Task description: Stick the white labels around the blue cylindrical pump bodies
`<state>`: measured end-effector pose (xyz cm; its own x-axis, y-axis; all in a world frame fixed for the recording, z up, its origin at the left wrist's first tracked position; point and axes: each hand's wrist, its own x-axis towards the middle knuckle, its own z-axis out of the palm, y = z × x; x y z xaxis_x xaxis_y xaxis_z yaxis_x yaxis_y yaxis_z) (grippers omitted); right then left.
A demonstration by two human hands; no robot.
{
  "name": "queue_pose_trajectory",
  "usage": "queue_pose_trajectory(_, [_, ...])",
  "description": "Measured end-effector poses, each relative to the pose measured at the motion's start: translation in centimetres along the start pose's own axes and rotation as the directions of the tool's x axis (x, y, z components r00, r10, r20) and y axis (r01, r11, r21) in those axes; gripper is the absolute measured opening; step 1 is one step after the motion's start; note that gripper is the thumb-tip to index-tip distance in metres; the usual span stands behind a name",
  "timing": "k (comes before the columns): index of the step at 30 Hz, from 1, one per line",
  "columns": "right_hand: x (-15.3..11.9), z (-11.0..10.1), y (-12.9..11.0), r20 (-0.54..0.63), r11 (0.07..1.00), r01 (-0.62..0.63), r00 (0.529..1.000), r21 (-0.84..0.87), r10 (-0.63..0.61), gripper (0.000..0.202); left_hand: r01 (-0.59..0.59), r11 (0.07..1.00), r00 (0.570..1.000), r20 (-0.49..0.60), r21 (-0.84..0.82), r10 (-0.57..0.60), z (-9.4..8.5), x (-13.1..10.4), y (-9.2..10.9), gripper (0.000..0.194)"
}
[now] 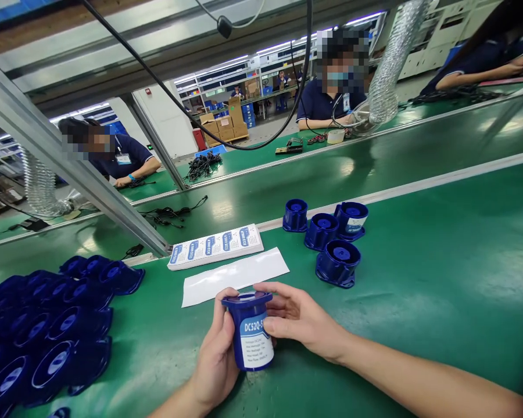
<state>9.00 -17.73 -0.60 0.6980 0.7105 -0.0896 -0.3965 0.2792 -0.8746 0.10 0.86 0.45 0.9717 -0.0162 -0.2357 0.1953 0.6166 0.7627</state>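
With the left hand (218, 360) gripping the blue housing (249, 331), the right hand's (298, 319) fingers should press its label (256, 342) flat, edges included.

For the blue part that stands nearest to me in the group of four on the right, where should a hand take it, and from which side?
Take the nearest blue part by its round wall, probably from above. It sits open end up on a wider flat base, so the cylinder is free all around. Its neighbours stand close behind, so fingers fit best at its left and right.
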Motion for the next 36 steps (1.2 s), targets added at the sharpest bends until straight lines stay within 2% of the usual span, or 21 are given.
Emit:
queue_pose_trajectory(2, [0.1, 0.1, 0.1, -0.014, 0.999, -0.050, 0.999, 0.013, 0.050, 0.076, 0.011, 1.000, 1.000, 0.026, 0.008, -0.011, 0.0, -0.2, -0.3, 0.039])
queue_pose_trajectory(7, [0.2, 0.1, 0.3, -0.112, 0.991, -0.131, 0.985, 0.024, 0.133, 0.082, -0.057, 0.994, 0.997, 0.059, 0.094, 0.052, 0.2, 0.1, -1.2, 0.031])
queue_pose_trajectory(11, [0.1, 0.3, 0.6, -0.163, 0.996, -0.087, 0.983, -0.023, 0.082, 0.082, -0.112, 0.960, 0.993, 0.065, 0.258, 0.098, 0.1, 0.3, -1.6, 0.033])
queue_pose_trajectory(16, [-0.2, 1.1, 0.8, -0.137, 0.995, -0.035, 0.990, -0.095, 0.021, 0.082, -0.110, 0.925, 0.994, 0.048, 0.364, 0.100, 0.1, -0.1, -1.3, 0.037])
queue_pose_trajectory(23, [-0.8, 2.0, 1.2, -0.079, 0.986, -0.045, 0.996, -0.158, 0.033, 0.085, -0.093, 0.963, 0.993, -0.041, 0.253, 0.107, 0.9, 0.1, -0.8, 0.031])
queue_pose_trajectory(27, [-0.8, 1.9, 1.8, -0.029, 0.970, -0.038, 0.999, -0.238, 0.032, 0.095, -0.110, 0.968, 0.991, -0.056, 0.225, 0.125, 1.0, 0.1, -0.7, 0.030])
queue_pose_trajectory(30, [-0.9, 1.8, 1.9, -0.024, 0.945, -0.036, 0.999, -0.324, 0.030, 0.103, -0.135, 0.968, 0.987, -0.053, 0.212, 0.149, 0.7, 0.0, -0.9, 0.034])
queue_pose_trajectory(34, [-1.1, 1.7, 1.7, -0.035, 0.909, -0.024, 0.999, -0.416, 0.010, 0.104, -0.150, 0.969, 0.985, -0.050, 0.196, 0.163, 0.7, -0.1, -1.1, 0.039])
queue_pose_trajectory(36, [-1.1, 1.7, 1.5, -0.021, 0.852, 0.001, 1.000, -0.523, -0.014, 0.112, -0.124, 0.978, 0.986, -0.089, 0.167, 0.140, 0.9, 0.0, -1.0, 0.041])
